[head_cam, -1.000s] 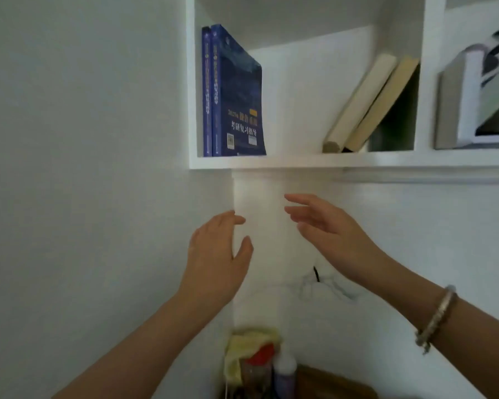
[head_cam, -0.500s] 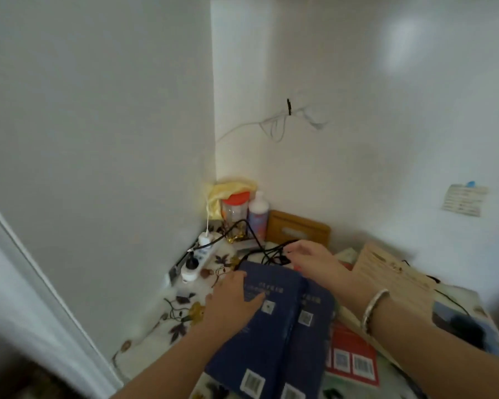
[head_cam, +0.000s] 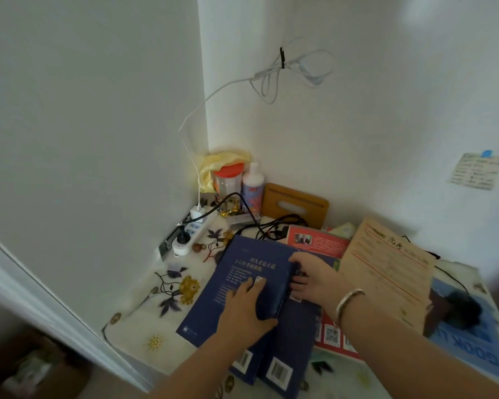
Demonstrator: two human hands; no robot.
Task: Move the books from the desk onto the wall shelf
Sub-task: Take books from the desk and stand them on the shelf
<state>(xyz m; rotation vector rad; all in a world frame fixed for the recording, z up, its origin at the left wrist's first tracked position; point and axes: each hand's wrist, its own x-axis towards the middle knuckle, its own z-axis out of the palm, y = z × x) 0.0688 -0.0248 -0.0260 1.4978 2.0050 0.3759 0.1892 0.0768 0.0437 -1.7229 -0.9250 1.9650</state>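
A dark blue book (head_cam: 242, 283) lies on top of the stack on the flowered surface (head_cam: 144, 321), its back cover up, with white print across it. The left hand (head_cam: 247, 308) rests on that cover, fingers fairly straight and spread, thumb hooked over the book's right edge. The right hand (head_cam: 314, 279), a silver bangle (head_cam: 347, 302) on its wrist, grips the same book at its right edge, with fingers curled round the edge near the far corner. Directly under the book, showing to its right and near side, lie two more blue books (head_cam: 288, 349) with barcode labels on their near ends. To the right of the book, a red book (head_cam: 319, 243) pokes out from beneath the pile, and a tan paper sheet (head_cam: 386, 269) with red lines lies across it, further right. Beyond the book, in the corner of the walls, stand a jar (head_cam: 228, 182) with an orange lid, a white bottle (head_cam: 253, 188), a yellow bag (head_cam: 213, 165) and a brown wooden holder (head_cam: 296, 204). A white power strip (head_cam: 193, 233) lies to the left of the book's far end, with black cables (head_cam: 260, 226) running from it toward the book. A white cord (head_cam: 271, 76) hangs looped from a peg on the wall high above the book. A mouse (head_cam: 463, 311) sits on a blue pad, far right of the book.
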